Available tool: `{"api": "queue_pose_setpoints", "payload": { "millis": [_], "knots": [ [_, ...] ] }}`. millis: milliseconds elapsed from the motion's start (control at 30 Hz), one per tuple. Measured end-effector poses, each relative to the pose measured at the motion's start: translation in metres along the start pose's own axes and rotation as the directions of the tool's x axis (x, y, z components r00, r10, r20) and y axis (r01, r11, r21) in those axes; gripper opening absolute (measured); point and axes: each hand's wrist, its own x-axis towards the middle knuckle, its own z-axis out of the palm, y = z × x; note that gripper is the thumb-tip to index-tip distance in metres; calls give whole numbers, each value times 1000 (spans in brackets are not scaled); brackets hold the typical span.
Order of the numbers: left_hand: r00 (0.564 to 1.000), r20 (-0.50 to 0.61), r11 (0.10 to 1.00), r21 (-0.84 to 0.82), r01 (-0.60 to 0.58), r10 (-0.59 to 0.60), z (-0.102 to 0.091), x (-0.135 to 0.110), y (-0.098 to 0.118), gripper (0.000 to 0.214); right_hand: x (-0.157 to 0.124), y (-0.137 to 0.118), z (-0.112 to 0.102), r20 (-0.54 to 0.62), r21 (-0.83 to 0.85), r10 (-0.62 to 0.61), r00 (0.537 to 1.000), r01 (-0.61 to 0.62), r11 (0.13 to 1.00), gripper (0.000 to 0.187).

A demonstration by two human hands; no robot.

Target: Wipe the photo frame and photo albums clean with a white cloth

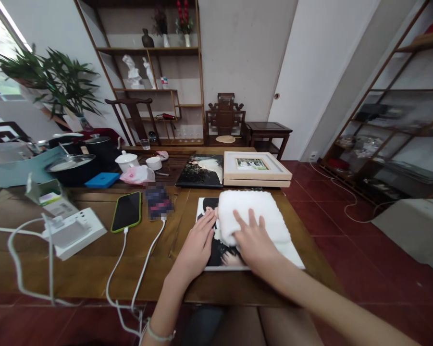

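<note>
A flat photo print (221, 252) with a white border lies on the wooden table (93, 269) in front of me. A folded white towel (250, 209) rests on top of it. My right hand (254, 240) lies flat on the towel's near part, fingers stretched out and apart. My left hand (198, 242) presses flat on the print's left edge, fingers extended and together, holding nothing.
Behind the print lie a dark photo panel (202, 171) and two stacked light picture frames (255, 169). To the left are a green-cased phone (127, 210) on a white cable, a white power strip (75, 232), pots and cups. A shelf stands at the right.
</note>
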Motion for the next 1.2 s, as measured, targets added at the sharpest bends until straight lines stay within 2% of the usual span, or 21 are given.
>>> {"api": "queue_pose_setpoints", "payload": {
  "millis": [67, 133, 233, 333, 400, 467, 600, 700, 800, 867, 933, 1000, 1067, 1133, 1200],
  "knots": [
    [1000, 12, 1000, -4, 6, -6, 0, 0, 0, 44, -30, -12, 11, -15, 26, -38, 999, 38, 999, 32],
    [1000, 18, 1000, -2, 13, -13, 0, 0, 0, 44, -59, -13, 20, -5, 89, -110, 994, 110, 990, 32],
    [1000, 9, 1000, 8, 21, -21, 0, -1, -2, 44, -83, 10, 26, 64, 181, -159, 985, 145, 973, 42],
    [1000, 5, 999, 11, 30, -30, 1, -3, -2, 44, -80, 44, 20, 93, 202, -22, 995, 3, 979, 53],
    [1000, 9, 1000, 4, 29, -29, 0, -3, -1, 44, -64, 60, 11, 73, 183, 84, 994, -96, 978, 50],
    [999, 9, 999, -10, 31, -31, 0, -3, 0, 44, -42, 64, 1, 64, 144, 136, 989, -144, 979, 46],
    [998, -30, 995, -83, 60, -63, -2, -2, 5, 43, -3, 39, -16, 63, 62, 147, 987, -151, 987, 39],
    [986, -146, 978, -204, 55, -86, -6, -1, 9, 44, 4, 5, -18, 89, 67, 106, 990, -112, 991, 34],
    [942, -287, 927, -371, 58, -174, -9, 0, 10, 45, -12, -27, -5, 59, 125, -24, 998, 16, 992, 27],
    [921, -312, 890, -449, 73, -233, -10, -1, 10, 46, -31, -40, 10, -14, 164, -120, 993, 121, 979, 28],
    [922, -304, 890, -449, 82, -239, -9, -2, 9, 47, -51, -41, 26, -77, 187, -151, 985, 163, 969, 34],
    [934, -295, 920, -384, 77, -202, -8, -3, 9, 46, -68, -30, 37, -86, 203, -152, 985, 167, 965, 40],
    [948, -276, 953, -292, 76, -160, -7, -4, 10, 45, -77, -10, 39, -23, 228, -170, 985, 171, 958, 43],
    [962, -245, 979, -190, 77, -123, -6, -3, 11, 43, -79, 14, 30, 50, 252, -136, 989, 120, 960, 48],
    [975, -209, 993, -104, 59, -80, -5, -3, 11, 41, -73, 36, 14, 86, 254, -31, 996, 8, 967, 52]
  ]
}}
